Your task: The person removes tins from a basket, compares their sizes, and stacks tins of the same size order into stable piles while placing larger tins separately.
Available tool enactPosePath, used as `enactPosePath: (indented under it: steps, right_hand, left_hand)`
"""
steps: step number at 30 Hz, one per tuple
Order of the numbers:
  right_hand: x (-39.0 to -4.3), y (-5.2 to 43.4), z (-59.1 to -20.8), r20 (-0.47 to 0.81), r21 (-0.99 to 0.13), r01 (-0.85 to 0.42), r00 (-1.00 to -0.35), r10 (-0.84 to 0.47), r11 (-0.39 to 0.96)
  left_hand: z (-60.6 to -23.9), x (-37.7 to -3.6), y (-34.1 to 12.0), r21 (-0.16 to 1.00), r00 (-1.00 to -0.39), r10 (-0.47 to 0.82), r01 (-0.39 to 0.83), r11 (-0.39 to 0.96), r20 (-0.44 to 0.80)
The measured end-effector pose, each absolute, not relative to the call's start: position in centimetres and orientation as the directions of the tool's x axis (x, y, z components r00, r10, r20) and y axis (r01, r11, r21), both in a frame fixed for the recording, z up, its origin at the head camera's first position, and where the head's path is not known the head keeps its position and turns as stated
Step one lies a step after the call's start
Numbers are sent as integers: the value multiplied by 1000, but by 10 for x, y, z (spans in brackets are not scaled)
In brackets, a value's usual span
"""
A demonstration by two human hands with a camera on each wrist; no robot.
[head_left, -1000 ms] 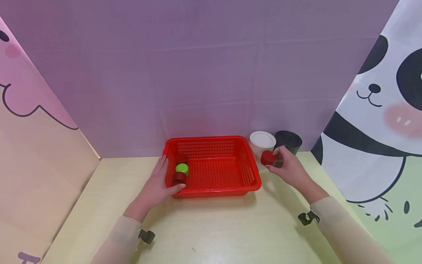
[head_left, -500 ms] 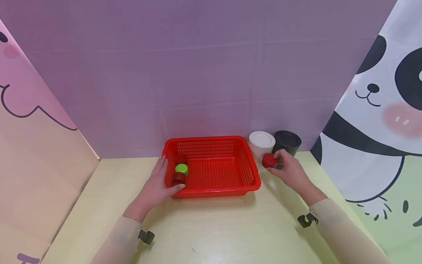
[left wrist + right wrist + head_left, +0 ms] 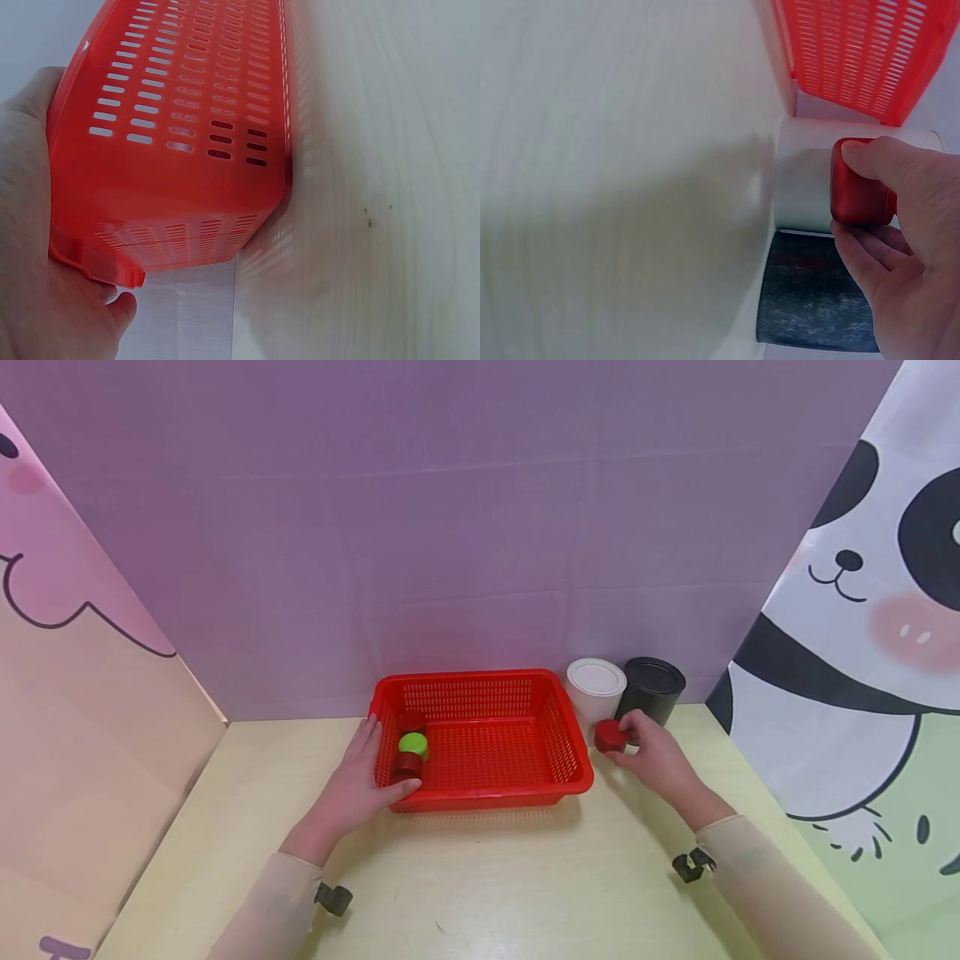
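At three o'clock of the red basket (image 3: 487,792), the right hand (image 3: 654,757) pinches a small red container (image 3: 608,738), presumably light, stiff, slick, best gripped by its sides; left hand (image 3: 351,792), fingers extended, rests on the basket at eight o'clock

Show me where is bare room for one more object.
Free: the table before the red basket, between the sleeves; the basket's floor, right of the green piece. Crowded: the basket's left end, with the left hand; past its right end, the right hand, held red container, white can and black can.
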State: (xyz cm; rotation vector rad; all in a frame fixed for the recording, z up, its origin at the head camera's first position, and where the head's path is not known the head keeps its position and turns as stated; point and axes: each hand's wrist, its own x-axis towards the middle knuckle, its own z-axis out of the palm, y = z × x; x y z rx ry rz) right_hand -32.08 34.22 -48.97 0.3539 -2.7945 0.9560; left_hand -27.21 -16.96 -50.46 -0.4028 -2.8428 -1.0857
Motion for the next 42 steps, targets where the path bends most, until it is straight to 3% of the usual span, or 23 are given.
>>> enactPosePath:
  steps: [14, 42]
  right_hand:
    - [-325, 344, -505, 209, -532, -251, -964, -162, 809]
    - [-330, 342, -521, 183, -544, -237, -970, -161, 805]
  left_hand:
    - [-504, -271, -170, 651, -963, 221, 269, 710, 156]
    - [-505, -272, -170, 650, -959, 227, 282, 706, 169]
